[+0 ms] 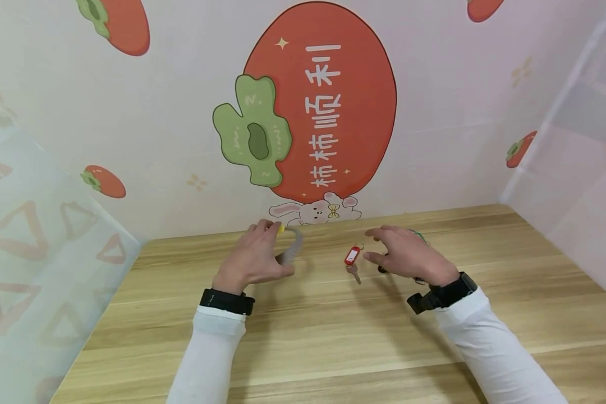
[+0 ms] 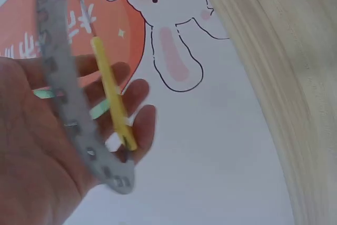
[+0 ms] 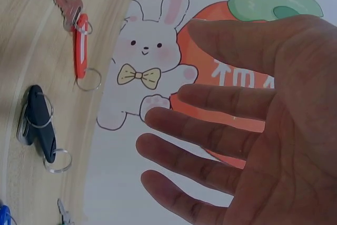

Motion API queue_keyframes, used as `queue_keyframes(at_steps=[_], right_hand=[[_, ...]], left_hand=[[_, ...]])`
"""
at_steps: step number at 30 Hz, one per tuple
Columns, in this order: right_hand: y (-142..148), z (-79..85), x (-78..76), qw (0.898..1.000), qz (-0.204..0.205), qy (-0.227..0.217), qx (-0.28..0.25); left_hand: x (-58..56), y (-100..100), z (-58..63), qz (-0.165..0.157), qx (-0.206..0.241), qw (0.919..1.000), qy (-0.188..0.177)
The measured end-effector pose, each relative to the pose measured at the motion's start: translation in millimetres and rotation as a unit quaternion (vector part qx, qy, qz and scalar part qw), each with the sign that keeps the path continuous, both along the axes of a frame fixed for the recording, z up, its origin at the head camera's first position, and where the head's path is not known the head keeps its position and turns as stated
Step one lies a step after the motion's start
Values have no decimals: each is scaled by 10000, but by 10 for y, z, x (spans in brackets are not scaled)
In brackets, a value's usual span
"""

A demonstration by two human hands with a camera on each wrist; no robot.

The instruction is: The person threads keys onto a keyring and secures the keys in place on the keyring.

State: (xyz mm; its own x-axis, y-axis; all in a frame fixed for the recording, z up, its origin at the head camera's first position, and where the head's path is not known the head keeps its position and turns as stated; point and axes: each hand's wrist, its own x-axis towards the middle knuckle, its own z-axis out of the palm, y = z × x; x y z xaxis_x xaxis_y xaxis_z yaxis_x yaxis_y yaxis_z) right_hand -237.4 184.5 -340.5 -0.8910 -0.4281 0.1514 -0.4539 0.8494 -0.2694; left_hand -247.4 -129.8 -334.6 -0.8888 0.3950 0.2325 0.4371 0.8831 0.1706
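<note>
My left hand [image 1: 255, 252] holds a grey curved strip [image 1: 294, 247] with a thin yellow bar [image 2: 113, 96] joined across its ends. Marks run along the strip, too blurred to read. Fingers bend behind the bar in the left wrist view, where no thumb shows. My right hand [image 1: 409, 252], fingers spread and holding nothing, hovers over the table. Left of its fingertips lies a key [image 1: 354, 274] with a red tag [image 1: 352, 255]. Under that hand, partly hidden in the head view, are a black key fob [image 3: 42, 122] with rings, a small silver key [image 3: 64, 212] and a blue tag [image 3: 5, 215].
A wooden table [image 1: 303, 342] meets a printed wall [image 1: 434, 168] with a large persimmon and a rabbit just behind both hands. Pale side walls [image 1: 35, 252] stand left and right. A green edge [image 1: 418, 235] shows behind the right hand.
</note>
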Motion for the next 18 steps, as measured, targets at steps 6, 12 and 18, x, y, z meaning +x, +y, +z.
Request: queue_keyframes(at_steps=[6,12,18], right_hand=[[42,1,-23,10000,6,-16,-51],[-12,2,-21,9979,101,64,-644],[-138,8,1,9851,471,-162,-1644]], left_hand=[[43,111,26,-182,-17,9988,454],[88,235,35,-367,-125,9965,746],[125,335,27,-601,-266,9941,867]])
